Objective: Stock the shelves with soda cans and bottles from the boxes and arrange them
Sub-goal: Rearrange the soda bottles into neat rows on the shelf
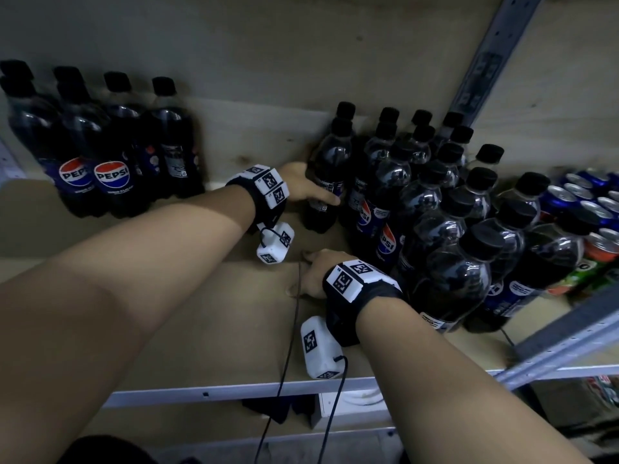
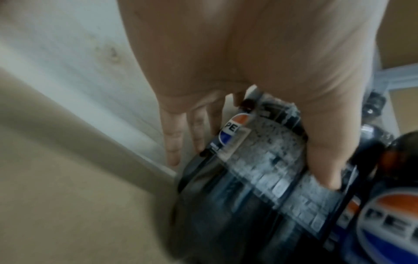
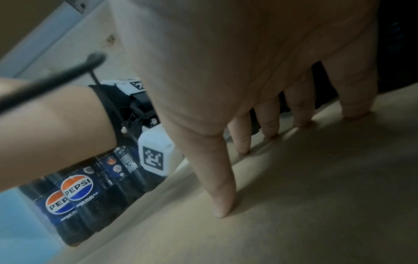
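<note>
A dark Pepsi bottle [image 1: 327,162] with a black cap stands on the shelf at the left edge of a cluster of like bottles [image 1: 435,202]. My left hand [image 1: 301,186] grips it at the label. In the left wrist view the thumb [image 2: 323,160] presses the bottle [image 2: 255,169] from one side and the fingers [image 2: 173,142] reach down its far side. My right hand [image 1: 315,272] is spread nearer the front. Its fingertips [image 3: 222,207] press on the cardboard sheet [image 3: 316,196] that lines the shelf, and it holds nothing.
Another group of Pepsi bottles [image 1: 97,155] stands at the back left. Blue and orange soda cans [image 1: 589,209] fill the far right. A metal upright [image 1: 485,58] rises at the back right. The shelf's front rail [image 1: 234,390] runs below my arms, crossed by black cables [image 1: 288,349].
</note>
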